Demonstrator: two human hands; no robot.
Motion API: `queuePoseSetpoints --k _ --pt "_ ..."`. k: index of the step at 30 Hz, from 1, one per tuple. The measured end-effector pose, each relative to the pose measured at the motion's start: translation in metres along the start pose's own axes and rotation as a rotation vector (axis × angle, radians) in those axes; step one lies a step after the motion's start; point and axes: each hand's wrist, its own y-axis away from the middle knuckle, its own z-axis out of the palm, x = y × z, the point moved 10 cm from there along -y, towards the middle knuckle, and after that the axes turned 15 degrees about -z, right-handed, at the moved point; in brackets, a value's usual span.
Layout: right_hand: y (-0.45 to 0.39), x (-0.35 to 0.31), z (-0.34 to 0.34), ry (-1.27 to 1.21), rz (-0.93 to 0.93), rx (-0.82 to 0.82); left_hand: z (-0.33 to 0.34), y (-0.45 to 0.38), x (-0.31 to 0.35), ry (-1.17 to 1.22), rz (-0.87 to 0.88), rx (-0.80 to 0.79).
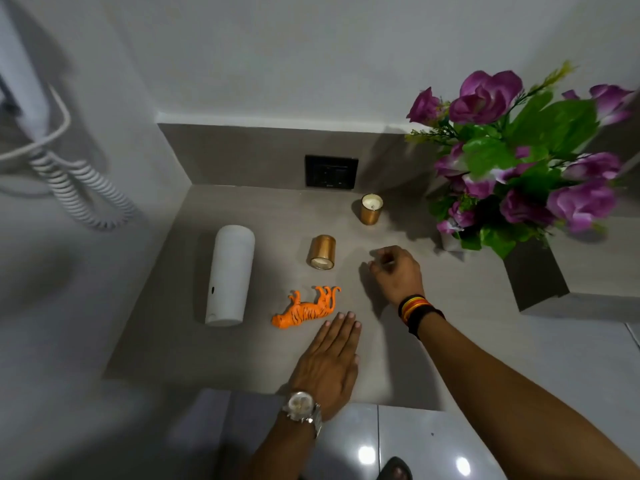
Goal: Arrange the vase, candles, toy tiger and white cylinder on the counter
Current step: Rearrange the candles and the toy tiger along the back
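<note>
1. My left hand (330, 362) lies flat, palm down on the counter (166, 341), fingers straight and close together; it holds nothing. Its fingertips sit just beside the toy tiger (306, 310).
2. My right hand (394, 271) hovers or rests low over the counter with the fingers loosely curled inward; it grips nothing. I cannot tell whether it touches the surface.
3. The toy tiger is orange with black stripes and lies on its side, legs pointing toward the back wall.
4. The white cylinder (230, 275) lies on its side to the left of the tiger, apart from it.
5. 1 gold candle (322, 252) lies tipped over, its open end toward me, between the cylinder and my right hand.
6. The other gold candle (371, 209) stands upright nearer the back, below a black wall socket (330, 171).
7. The vase (450, 242) is mostly hidden under its purple flowers (519, 157), at the right, well apart from the tiger.
</note>
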Motion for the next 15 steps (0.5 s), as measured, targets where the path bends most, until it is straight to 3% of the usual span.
queuePoseSetpoints --k 6,15 --pt "-0.012 -0.041 0.034 -0.066 -0.024 -0.075 -0.024 0.06 -0.072 -0.007 -0.067 0.068" --pt "-0.027 -0.054 0.065 -0.024 0.106 -0.013 -0.038 0.006 -0.106 -0.048 -0.058 0.016"
